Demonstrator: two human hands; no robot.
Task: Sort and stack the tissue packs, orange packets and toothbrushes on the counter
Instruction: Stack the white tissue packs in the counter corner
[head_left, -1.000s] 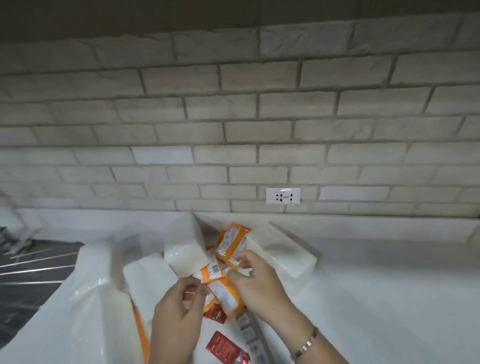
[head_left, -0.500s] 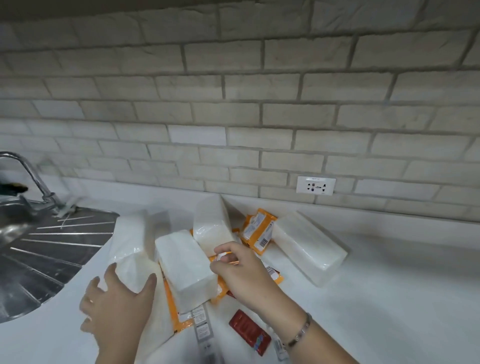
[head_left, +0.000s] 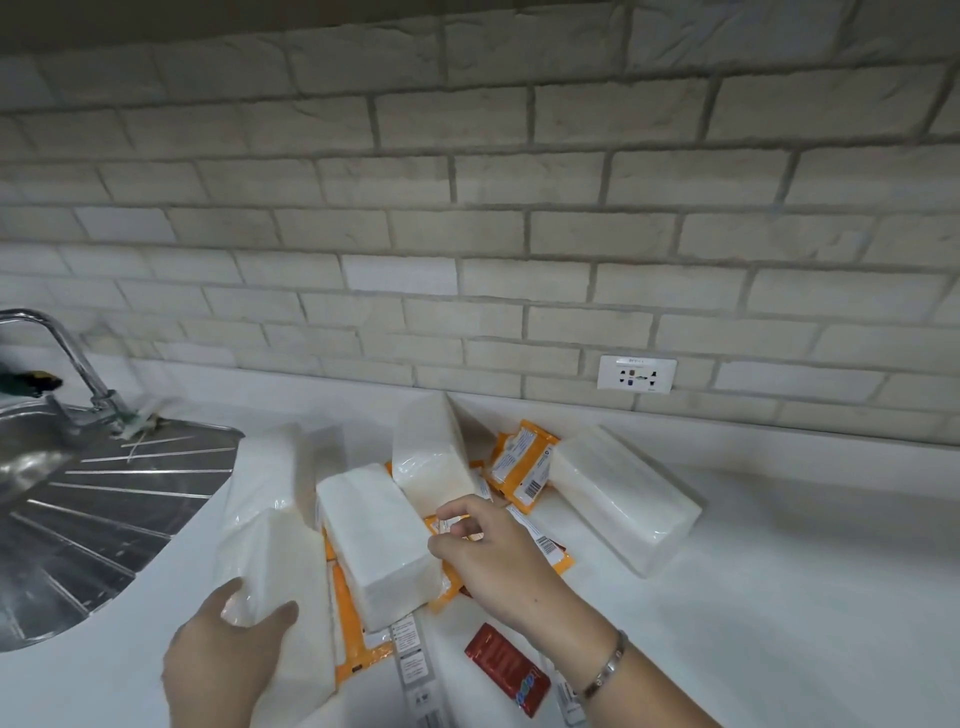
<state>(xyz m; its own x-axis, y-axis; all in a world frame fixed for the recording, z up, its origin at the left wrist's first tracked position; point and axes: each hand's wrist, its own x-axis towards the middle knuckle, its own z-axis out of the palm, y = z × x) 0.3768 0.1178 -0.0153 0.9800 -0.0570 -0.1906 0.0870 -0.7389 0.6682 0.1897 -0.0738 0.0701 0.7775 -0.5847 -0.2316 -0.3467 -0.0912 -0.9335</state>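
Observation:
Several white tissue packs lie in a jumble on the white counter (head_left: 779, 597). My left hand (head_left: 228, 660) grips the near end of the leftmost tissue pack (head_left: 272, 551), beside the sink. A second tissue pack (head_left: 376, 540) lies at the centre, a third (head_left: 428, 457) leans behind it, and a fourth (head_left: 623, 493) rests at the right. Orange packets (head_left: 524, 465) poke out between and beneath them. My right hand (head_left: 493, 561) pinches the edge of an orange packet (head_left: 550, 545) next to the centre pack. Toothbrush packs (head_left: 413, 660) lie near the front edge, partly hidden.
A steel sink with ribbed drainboard (head_left: 78, 519) and a tap (head_left: 62, 348) are at the left. A red packet (head_left: 506, 667) lies close to my right forearm. A brick wall with a socket (head_left: 636, 374) backs the counter.
My view has swung left and down, showing the sink. My left hand let go of the orange packets and took the left tissue pack. My right hand stays on an orange packet.

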